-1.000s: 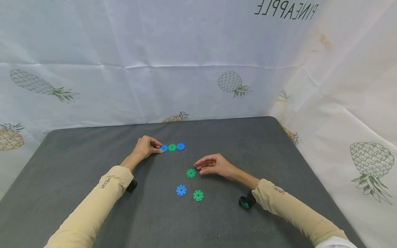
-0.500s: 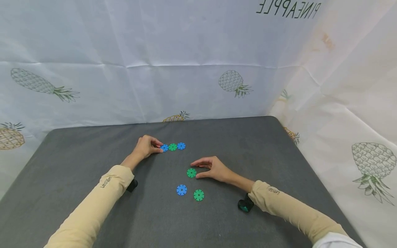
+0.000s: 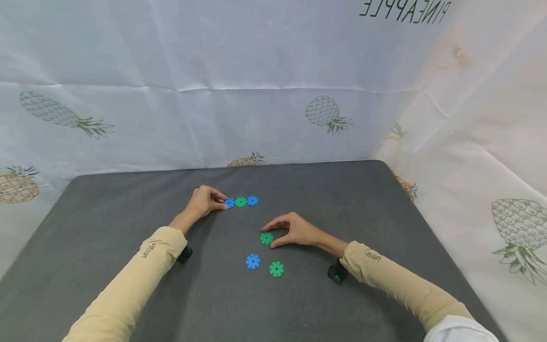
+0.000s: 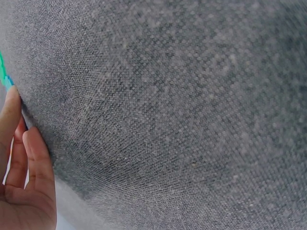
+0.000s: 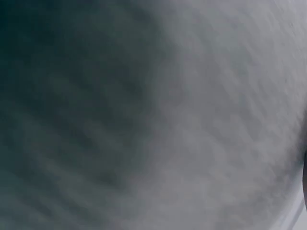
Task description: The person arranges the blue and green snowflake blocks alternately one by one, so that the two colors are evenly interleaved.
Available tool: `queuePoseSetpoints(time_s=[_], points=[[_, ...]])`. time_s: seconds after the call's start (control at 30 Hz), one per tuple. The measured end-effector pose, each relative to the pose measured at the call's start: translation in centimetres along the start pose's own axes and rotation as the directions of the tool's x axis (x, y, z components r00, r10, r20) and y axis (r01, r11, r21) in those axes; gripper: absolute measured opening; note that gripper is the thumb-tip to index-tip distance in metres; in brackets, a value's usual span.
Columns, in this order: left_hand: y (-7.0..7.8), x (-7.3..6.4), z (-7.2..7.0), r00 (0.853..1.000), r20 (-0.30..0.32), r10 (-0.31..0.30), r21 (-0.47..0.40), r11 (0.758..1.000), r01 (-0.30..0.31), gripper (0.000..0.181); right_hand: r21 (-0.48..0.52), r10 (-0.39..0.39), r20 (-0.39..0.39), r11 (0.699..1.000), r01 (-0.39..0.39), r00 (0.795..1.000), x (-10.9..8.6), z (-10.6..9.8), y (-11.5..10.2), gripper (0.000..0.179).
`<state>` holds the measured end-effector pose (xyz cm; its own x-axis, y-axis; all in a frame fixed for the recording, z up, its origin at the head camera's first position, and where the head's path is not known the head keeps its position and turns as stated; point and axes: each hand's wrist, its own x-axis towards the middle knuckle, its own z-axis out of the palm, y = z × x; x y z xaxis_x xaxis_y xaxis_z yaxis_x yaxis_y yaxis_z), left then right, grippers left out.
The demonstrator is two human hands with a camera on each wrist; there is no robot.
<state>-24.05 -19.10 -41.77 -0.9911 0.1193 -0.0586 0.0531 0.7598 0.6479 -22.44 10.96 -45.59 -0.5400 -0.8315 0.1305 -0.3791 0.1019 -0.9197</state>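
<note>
A short row of notched plastic discs lies toward the back of the table in the head view: a blue notched disc (image 3: 229, 203), a green one in the middle, and another blue disc (image 3: 252, 201) at its right end. My left hand (image 3: 204, 201) pinches the left blue disc by its outer edge, thumb in front and fingers behind. In the left wrist view, a sliver of green and blue shows past the fingertips (image 4: 13, 94). Nearer and to the right, my right hand (image 3: 299, 230) holds a green notched disc (image 3: 267, 238) between thumb and forefinger, close on the tabletop.
Two loose discs lie nearer me: a blue disc (image 3: 253, 261) and a green disc (image 3: 277, 269). The dark grey cloth-covered table (image 3: 350, 199) reaches a white pineapple-print curtain (image 3: 273, 118) at the back and right. The right wrist view is mostly blurred cloth.
My right hand has moved left onto the green disc, its thumb and forefinger coming round the edges. The left hand has stayed on the blue disc. The head view has shifted slightly.
</note>
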Motion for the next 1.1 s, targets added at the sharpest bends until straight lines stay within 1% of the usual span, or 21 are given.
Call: queuePoseSetpoints(time_s=[0.1,0.2,0.33,0.43,0.57,0.73,0.77,0.87,0.97,1.0,1.1], points=[[0.0,0.1,0.1,1.000,0.002,0.000,-0.006,1.000,0.000,0.023,0.023,0.000,0.069,1.000,-0.001,0.998,0.6,-0.7,0.1,0.040],[-0.1,0.2,0.2,1.000,0.003,-0.005,-0.010,1.000,0.005,0.023,0.035,0.032,0.117,0.999,-0.037,0.993,1.2,-1.3,0.2,0.039],[-0.1,0.4,0.2,1.000,0.003,-0.001,-0.007,1.000,0.001,0.023,0.010,0.062,0.149,0.998,-0.064,0.987,1.9,-1.8,0.2,0.038],[-0.2,0.5,0.2,1.000,0.004,0.003,-0.003,1.000,-0.003,0.023,-0.002,0.055,0.166,0.998,-0.056,0.985,2.1,-2.0,0.2,0.039],[0.0,0.5,0.1,1.000,-0.004,0.001,-0.002,1.000,-0.001,0.023,-0.006,0.044,0.170,0.999,-0.043,0.984,2.2,-2.0,0.2,0.040],[0.1,0.4,0.0,1.000,-0.006,0.003,0.002,1.000,-0.003,0.022,-0.068,0.037,0.154,0.997,-0.027,0.987,2.1,-1.8,0.1,0.038],[0.0,0.4,0.0,1.000,-0.005,0.002,0.003,1.000,-0.002,0.022,-0.080,0.033,0.153,0.997,-0.021,0.988,2.1,-1.8,-0.3,0.037],[-0.1,0.4,0.0,1.000,-0.003,-0.005,0.004,1.000,0.005,0.023,-0.099,0.020,0.153,0.995,-0.005,0.988,2.1,-1.7,-0.1,0.035],[-0.2,0.4,0.1,1.000,-0.002,-0.021,0.004,1.000,0.021,0.023,-0.098,0.014,0.147,0.995,0.001,0.989,2.0,-1.5,0.0,0.034],[-0.3,0.4,0.2,1.000,-0.001,-0.025,0.004,1.000,0.025,0.023,-0.098,0.011,0.141,0.995,0.003,0.990,2.0,-1.5,0.5,0.034],[-0.4,0.3,0.3,0.999,-0.002,-0.034,0.002,0.999,0.034,0.023,-0.078,0.011,0.119,0.997,-0.002,0.993,1.8,-1.3,0.6,0.034]])
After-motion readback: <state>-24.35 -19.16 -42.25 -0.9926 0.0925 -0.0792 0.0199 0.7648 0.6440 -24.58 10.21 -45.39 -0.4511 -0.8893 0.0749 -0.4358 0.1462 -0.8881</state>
